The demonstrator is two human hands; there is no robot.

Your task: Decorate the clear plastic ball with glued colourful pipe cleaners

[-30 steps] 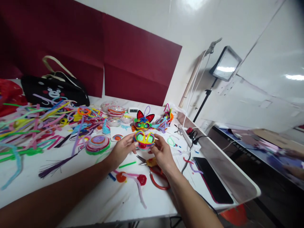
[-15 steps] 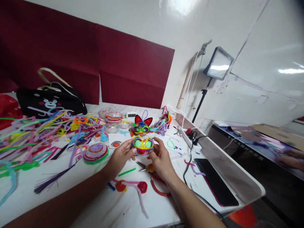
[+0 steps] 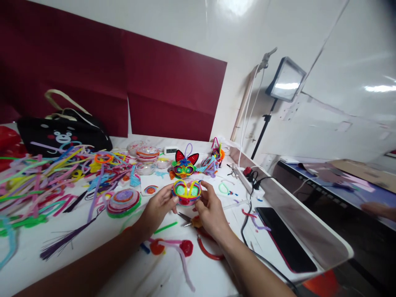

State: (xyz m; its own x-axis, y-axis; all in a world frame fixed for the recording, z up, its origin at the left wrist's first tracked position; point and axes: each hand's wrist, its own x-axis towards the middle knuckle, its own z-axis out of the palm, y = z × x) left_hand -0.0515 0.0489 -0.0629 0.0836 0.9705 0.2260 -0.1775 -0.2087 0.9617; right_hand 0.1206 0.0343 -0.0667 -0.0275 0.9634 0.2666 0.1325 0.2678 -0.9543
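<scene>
The round, multicoloured pipe-cleaner ball [image 3: 186,192] with yellow loops and green inside sits a touch lower than a second ago, gripped just above the white counter [image 3: 130,264]. Left hand [image 3: 159,208] and right hand [image 3: 210,210] both keep their fingers clamped on its sides. Loose pipe cleaners [image 3: 46,177] cover the counter's left; a black phone [image 3: 284,239] lies right, below maroon wall panels [image 3: 173,90].

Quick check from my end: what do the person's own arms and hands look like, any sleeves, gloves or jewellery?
Both arms are bare up to the frame edge, no sleeves showing. The left hand and right hand wear no gloves; no rings, watch or bracelet are visible. Nails look short and unpainted.
</scene>
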